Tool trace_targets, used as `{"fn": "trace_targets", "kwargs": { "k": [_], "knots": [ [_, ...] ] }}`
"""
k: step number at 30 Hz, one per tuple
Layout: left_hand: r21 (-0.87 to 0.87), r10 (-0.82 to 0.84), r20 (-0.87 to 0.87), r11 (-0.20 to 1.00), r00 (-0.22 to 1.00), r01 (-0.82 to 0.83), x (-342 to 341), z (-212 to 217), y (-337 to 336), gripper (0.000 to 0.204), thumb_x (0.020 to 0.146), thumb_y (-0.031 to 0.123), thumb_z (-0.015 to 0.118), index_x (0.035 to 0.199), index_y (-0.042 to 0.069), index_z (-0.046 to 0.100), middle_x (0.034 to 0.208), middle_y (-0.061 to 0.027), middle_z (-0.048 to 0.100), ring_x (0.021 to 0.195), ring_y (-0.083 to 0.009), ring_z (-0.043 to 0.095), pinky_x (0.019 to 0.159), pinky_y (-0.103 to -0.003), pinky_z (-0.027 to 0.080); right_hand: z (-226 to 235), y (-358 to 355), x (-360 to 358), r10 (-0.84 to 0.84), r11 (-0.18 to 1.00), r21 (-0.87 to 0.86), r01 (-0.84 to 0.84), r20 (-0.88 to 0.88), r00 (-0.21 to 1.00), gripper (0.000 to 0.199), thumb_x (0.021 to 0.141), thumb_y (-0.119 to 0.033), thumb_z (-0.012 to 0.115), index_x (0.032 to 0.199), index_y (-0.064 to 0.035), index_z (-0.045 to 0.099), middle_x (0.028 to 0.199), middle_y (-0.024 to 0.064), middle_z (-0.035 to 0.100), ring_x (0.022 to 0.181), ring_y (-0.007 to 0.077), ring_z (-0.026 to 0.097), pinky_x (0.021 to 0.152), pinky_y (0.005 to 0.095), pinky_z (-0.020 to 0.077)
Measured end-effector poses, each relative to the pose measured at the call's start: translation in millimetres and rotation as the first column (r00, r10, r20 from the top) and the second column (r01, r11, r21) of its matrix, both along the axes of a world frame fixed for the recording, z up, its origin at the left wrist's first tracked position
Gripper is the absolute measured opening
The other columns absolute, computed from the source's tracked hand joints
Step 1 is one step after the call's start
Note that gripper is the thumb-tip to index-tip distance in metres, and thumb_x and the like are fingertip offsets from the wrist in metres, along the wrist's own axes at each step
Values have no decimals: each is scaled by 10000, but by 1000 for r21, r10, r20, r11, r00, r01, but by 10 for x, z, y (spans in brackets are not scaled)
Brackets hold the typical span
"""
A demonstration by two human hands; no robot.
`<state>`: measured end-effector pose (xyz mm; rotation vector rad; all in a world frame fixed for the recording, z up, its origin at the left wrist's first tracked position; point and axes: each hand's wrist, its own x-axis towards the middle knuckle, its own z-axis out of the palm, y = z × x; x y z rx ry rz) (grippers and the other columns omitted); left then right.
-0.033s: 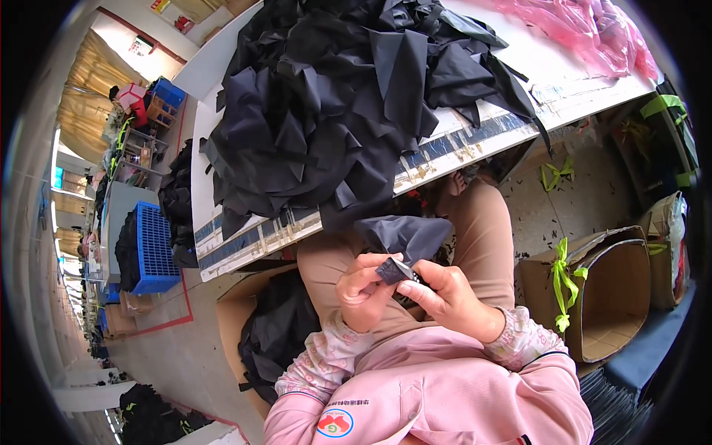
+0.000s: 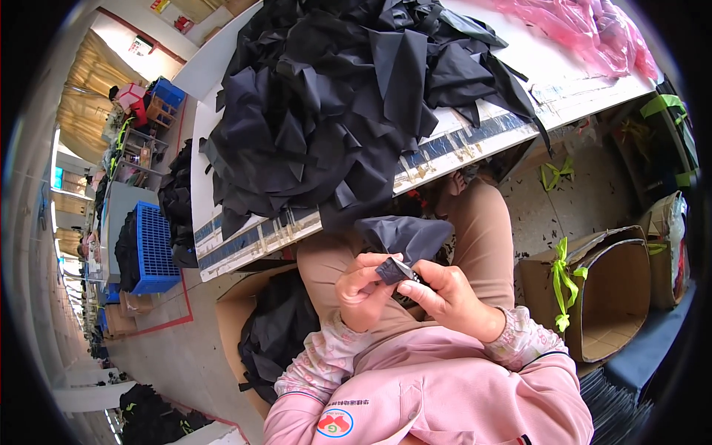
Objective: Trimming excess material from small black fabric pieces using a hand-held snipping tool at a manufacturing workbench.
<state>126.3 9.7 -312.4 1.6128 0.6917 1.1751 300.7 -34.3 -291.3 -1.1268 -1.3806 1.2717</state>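
Note:
Above my lap, a black fabric piece (image 2: 406,236) is held up between both hands, its far part draped toward the table edge. My left hand (image 2: 365,291) pinches a folded corner of it between thumb and fingers. Close beside, my right hand (image 2: 449,298) is closed, thumb against forefinger, at the same folded end. A small dark bit shows between the right thumb and forefinger; whether it is fabric or something else is unclear. Ahead, a large heap of black fabric pieces (image 2: 319,111) covers much of the white table (image 2: 512,122) and hangs over its near edge.
A cardboard box (image 2: 230,326) with black fabric (image 2: 278,326) stands left of my legs. At the right is another cardboard box (image 2: 612,311) with a yellow-green ribbon (image 2: 564,285). Pink plastic (image 2: 586,33) lies at the table's far right. A blue crate (image 2: 156,241) stands farther left.

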Motion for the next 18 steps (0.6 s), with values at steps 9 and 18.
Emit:
{"fn": "trace_targets", "kwargs": {
  "k": [9, 18],
  "knots": [
    [-332, -182, 297, 901, 937, 280, -146, 37, 141, 172, 809, -120, 631, 966, -51, 650, 1036, -101, 594, 960, -179, 615, 878, -280, 485, 74, 135, 278, 148, 986, -75, -147, 0, 989, 347, 911, -288, 652, 782, 10, 529, 588, 3, 420, 572, 58, 363, 468, 281, 329],
    [-460, -242, 272, 817, 931, 347, -170, 72, 145, 170, 737, -85, 691, 898, -36, 664, 978, -113, 605, 911, -192, 590, 823, -283, 454, 197, 178, 376, 195, 971, 78, -227, 299, 934, 400, 857, -340, 694, 768, 4, 511, 549, 137, 450, 471, 263, 451, 468, 362, 379]
  ]
}}
